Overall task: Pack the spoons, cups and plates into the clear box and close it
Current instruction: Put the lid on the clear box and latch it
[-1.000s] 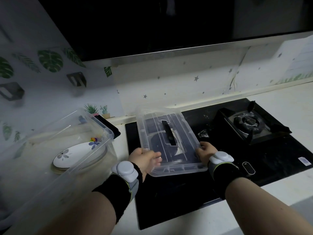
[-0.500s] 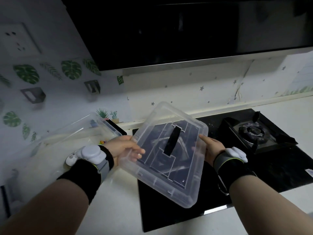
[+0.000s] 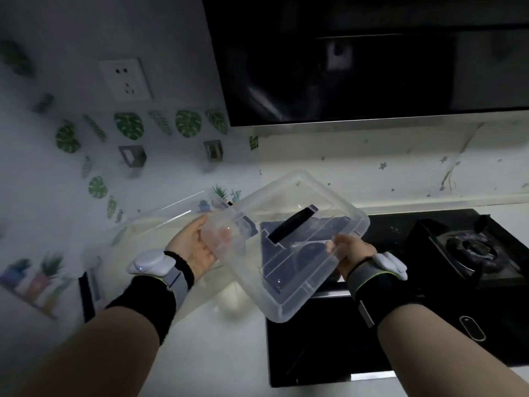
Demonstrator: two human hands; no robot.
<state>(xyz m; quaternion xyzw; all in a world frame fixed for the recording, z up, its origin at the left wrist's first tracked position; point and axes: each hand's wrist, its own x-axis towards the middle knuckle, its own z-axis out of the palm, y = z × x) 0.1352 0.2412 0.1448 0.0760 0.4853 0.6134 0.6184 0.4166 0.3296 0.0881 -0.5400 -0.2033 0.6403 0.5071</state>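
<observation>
Above the counter (image 3: 229, 353), the left hand (image 3: 197, 247) and right hand (image 3: 353, 253) curl their fingers round 1 clear, ribbed, rectangular plastic lid (image 3: 315, 262).

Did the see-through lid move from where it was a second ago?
Yes. The lid, held by the left hand and right hand, has lifted off the stove and swung left, toward the clear box.
</observation>
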